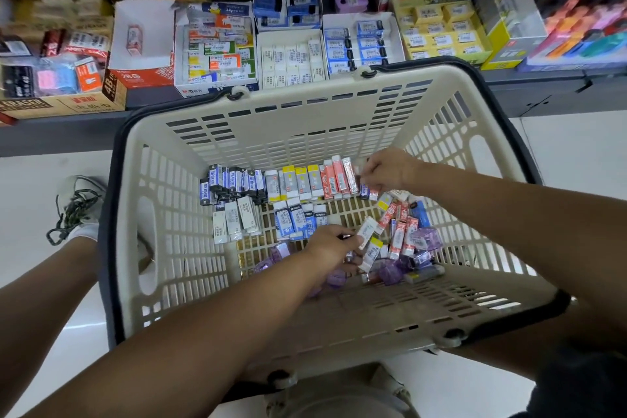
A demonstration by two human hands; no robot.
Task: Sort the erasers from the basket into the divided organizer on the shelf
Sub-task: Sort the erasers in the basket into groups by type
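A cream plastic basket [305, 119] with a dark rim sits below the shelf. Inside it, erasers stand in sorted rows: dark blue ones [230, 183], yellow-banded ones [302, 181], red ones [339, 178], white ones [234, 219] and blue-white ones [298, 217]. A loose heap of mixed erasers [403, 234] lies at the right. My left hand [330, 246] pinches a white eraser [366, 231] over the heap. My right hand [386, 170] pinches a small eraser [368, 190] beside the red row. On the shelf stand divided boxes of erasers [291, 58].
The shelf holds more cartons: a red-white box [140, 41] with one eraser, a multicoloured box [217, 51], a yellow box [441, 30] and a brown 4B carton [64, 105]. A shoe [79, 204] stands on the white floor left of the basket.
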